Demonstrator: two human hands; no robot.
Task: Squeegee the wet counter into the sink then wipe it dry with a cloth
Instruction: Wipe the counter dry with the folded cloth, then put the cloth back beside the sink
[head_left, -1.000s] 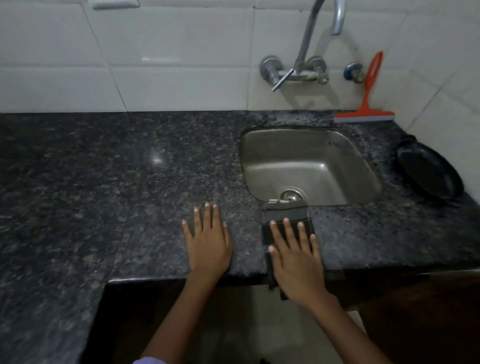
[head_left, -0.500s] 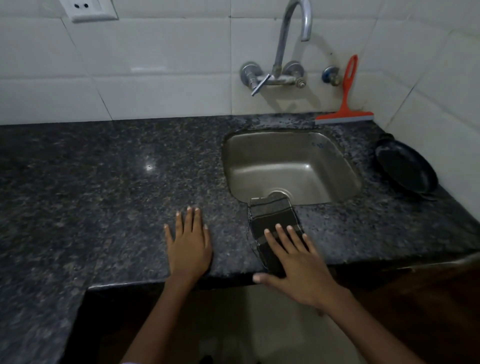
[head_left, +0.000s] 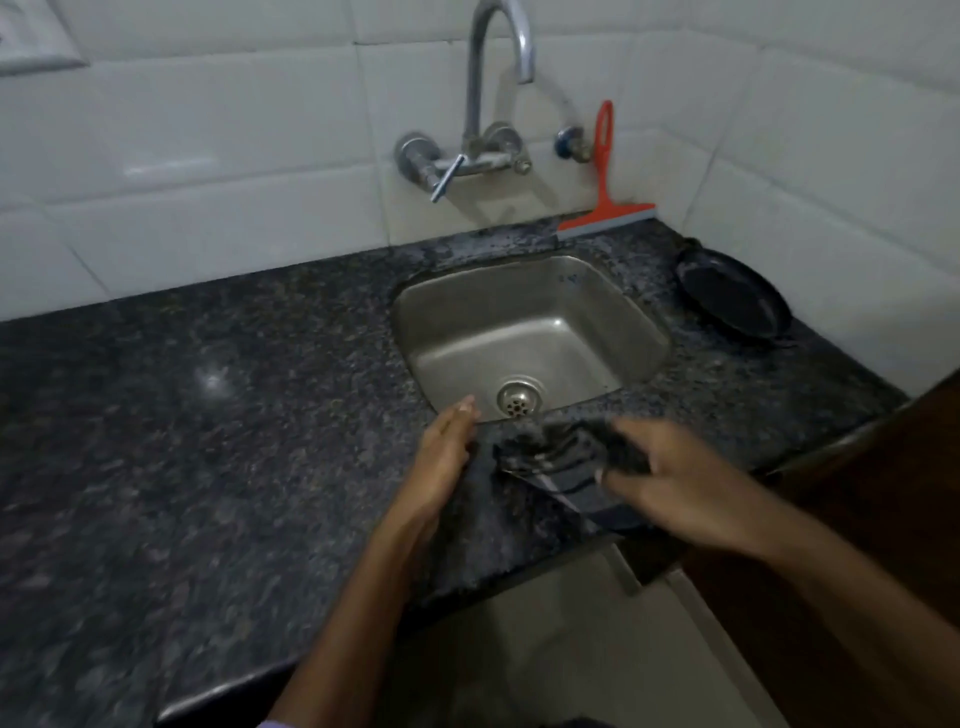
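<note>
Squeegee parked upper right against wall, apparently finished with. Cloth bunched lower centre on surface, right hand fingers clamped on it; left hand fingers straight. Drying apparently unfinished.

The dark speckled counter carries a red squeegee, a black pan and a crumpled dark cloth.

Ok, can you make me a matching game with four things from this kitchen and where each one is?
Things:
1. squeegee
2. cloth
3. pan
4. tap

Places:
A. on the wall above the sink
B. on the counter right of the sink
C. leaning on the tiles behind the sink
D. gripped by the right hand

Pairs: 1-C, 2-D, 3-B, 4-A
</note>
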